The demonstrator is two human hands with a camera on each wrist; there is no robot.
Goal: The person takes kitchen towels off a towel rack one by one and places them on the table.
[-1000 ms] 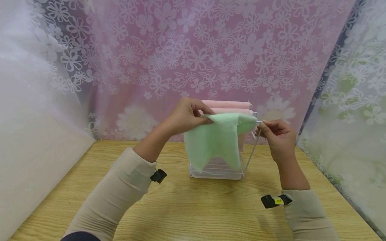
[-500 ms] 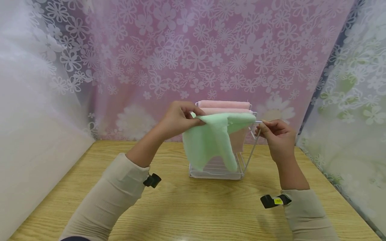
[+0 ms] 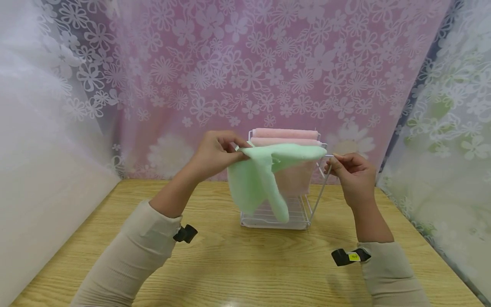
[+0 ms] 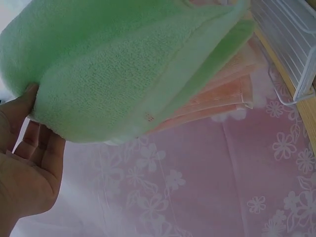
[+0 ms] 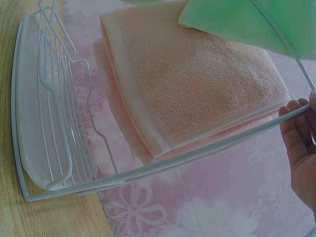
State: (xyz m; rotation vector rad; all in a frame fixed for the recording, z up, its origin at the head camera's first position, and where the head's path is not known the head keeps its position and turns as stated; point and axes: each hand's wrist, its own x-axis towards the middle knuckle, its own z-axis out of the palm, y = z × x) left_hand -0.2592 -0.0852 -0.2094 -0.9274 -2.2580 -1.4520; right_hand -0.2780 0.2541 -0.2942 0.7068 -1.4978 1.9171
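A light green towel (image 3: pixel 253 179) lies over the front bar of a white wire rack (image 3: pixel 274 224), bunched towards the left, with one fold hanging down. My left hand (image 3: pixel 216 155) pinches the towel's upper left part between thumb and fingers; the left wrist view shows its fuzzy surface (image 4: pixel 108 79) spreading from the thumb. At the rack's front right corner, my right hand (image 3: pixel 354 175) pinches the white bar where it bends. Behind the green towel, two pink towels (image 3: pixel 285 133) hang over bars farther back. One pink towel (image 5: pixel 197 74) shows large in the right wrist view.
The rack stands on a wood-grain table (image 3: pixel 238 264) and has a white tray (image 5: pixel 32 98) at its base. A pink flowered curtain (image 3: pixel 215 76) rises behind it. Whitish sheeting (image 3: pixel 46 140) closes the left side, and a flowered sheet (image 3: pixel 452 140) the right.
My left hand has moved left and slightly down, drawing the green towel along. More of the pink towel behind it now shows. My right hand stays on the bar.
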